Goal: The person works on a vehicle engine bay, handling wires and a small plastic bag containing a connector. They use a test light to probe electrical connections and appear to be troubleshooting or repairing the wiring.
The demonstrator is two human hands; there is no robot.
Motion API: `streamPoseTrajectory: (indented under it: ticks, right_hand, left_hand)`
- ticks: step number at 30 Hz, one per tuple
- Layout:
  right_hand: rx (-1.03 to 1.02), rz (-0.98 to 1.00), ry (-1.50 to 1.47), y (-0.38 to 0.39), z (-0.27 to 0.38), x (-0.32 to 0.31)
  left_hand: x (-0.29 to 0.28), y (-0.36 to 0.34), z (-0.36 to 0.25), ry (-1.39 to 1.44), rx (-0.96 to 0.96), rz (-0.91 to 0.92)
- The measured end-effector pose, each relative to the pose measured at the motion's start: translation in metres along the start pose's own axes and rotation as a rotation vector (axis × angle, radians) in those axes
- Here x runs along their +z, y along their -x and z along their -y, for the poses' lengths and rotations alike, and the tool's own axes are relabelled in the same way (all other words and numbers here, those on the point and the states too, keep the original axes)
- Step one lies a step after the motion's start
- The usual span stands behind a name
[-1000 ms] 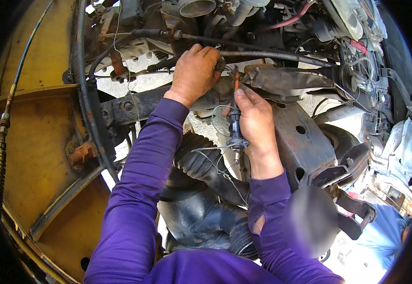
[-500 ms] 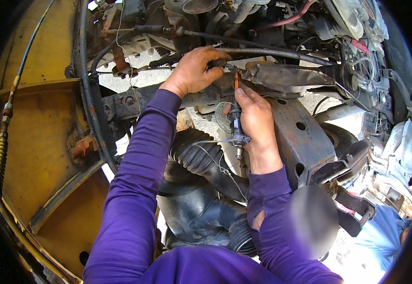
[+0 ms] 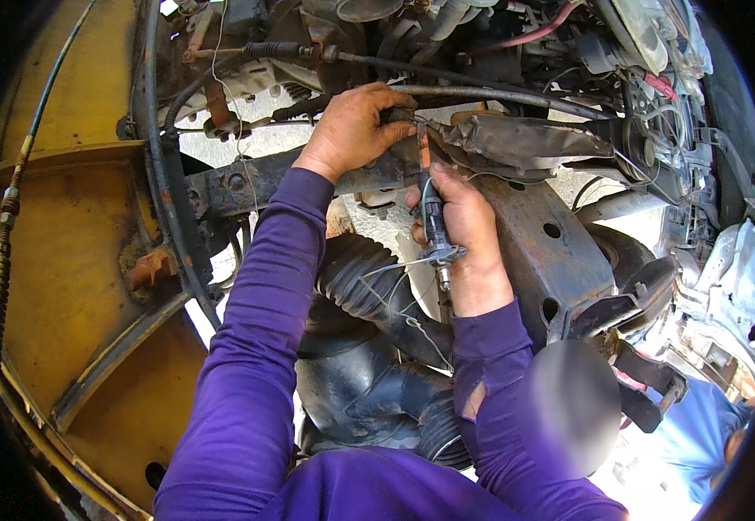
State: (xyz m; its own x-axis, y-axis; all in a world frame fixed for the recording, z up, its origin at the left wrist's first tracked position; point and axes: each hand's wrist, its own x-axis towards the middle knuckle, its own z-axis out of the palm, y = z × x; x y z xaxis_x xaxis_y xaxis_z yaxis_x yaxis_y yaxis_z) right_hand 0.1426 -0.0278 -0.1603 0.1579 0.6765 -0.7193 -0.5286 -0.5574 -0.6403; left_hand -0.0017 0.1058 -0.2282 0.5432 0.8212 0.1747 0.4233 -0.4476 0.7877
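A slim dark tool [image 3: 430, 213] with an orange-red tip stands nearly upright against a rusty cross member [image 3: 247, 182], its tip under the left hand. The right hand [image 3: 462, 239] is closed around its shaft. The left hand [image 3: 353, 130] grips the cross member's upper edge. A black ribbed hose [image 3: 369, 286] lies just below; thin wire [image 3: 412, 326] crosses it. A yellow body panel [image 3: 65, 260] stands left. No labels are legible.
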Motion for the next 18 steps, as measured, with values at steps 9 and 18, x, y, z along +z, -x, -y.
streamPoseTrajectory:
  ticks: [9, 18]
  right_hand:
    - [-0.432, -0.100, 0.448, -0.006, -0.027, 0.014]
    - [-0.724, -0.352, 1.141, -0.006, -0.030, 0.020]
  left_hand:
    - [-0.001, -0.001, 0.003, 0.030, -0.029, 0.038]
    - [0.000, -0.003, 0.003, 0.066, -0.069, 0.050]
